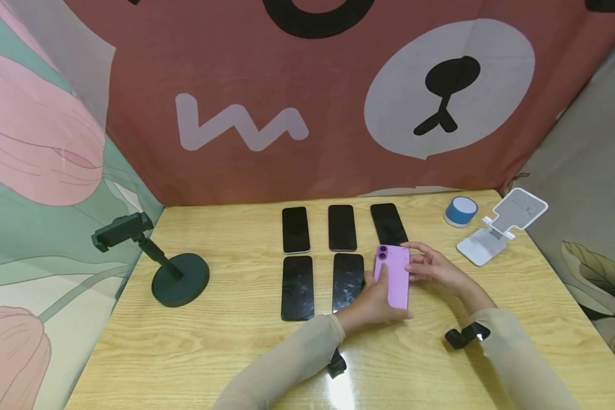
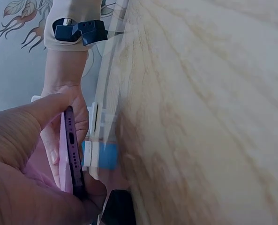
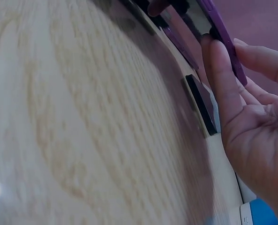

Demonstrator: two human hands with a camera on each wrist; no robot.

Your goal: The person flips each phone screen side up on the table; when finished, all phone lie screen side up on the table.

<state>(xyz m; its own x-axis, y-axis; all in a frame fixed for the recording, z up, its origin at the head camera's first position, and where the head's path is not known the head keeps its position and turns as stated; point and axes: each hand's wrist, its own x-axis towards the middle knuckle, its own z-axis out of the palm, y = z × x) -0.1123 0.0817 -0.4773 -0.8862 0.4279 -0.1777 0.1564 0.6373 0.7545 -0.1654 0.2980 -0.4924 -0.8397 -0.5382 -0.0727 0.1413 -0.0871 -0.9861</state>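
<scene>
A purple smartphone (image 1: pixel 399 280), its back with two camera lenses facing up toward me, is held just above the table. My left hand (image 1: pixel 374 304) grips it from the left, thumb laid over the back. At its right edge, my right hand (image 1: pixel 437 270) pinches it between thumb and fingers, seen too in the right wrist view, where the phone (image 3: pixel 225 40) tilts away from the tabletop. The left wrist view shows the phone's bottom edge (image 2: pixel 73 145) with its port. Dark-screened phones lie nearby: one (image 1: pixel 347 279) beside the left hand, another (image 1: pixel 388 223) just behind the purple one.
More dark phones lie further left: a front one (image 1: pixel 297 287) and two behind (image 1: pixel 295 229), (image 1: pixel 341 228). A black phone stand (image 1: pixel 180 280) is at the left. Toward the back right are a blue-and-white round speaker-like object (image 1: pixel 461 212) and a white folding stand (image 1: pixel 483 246).
</scene>
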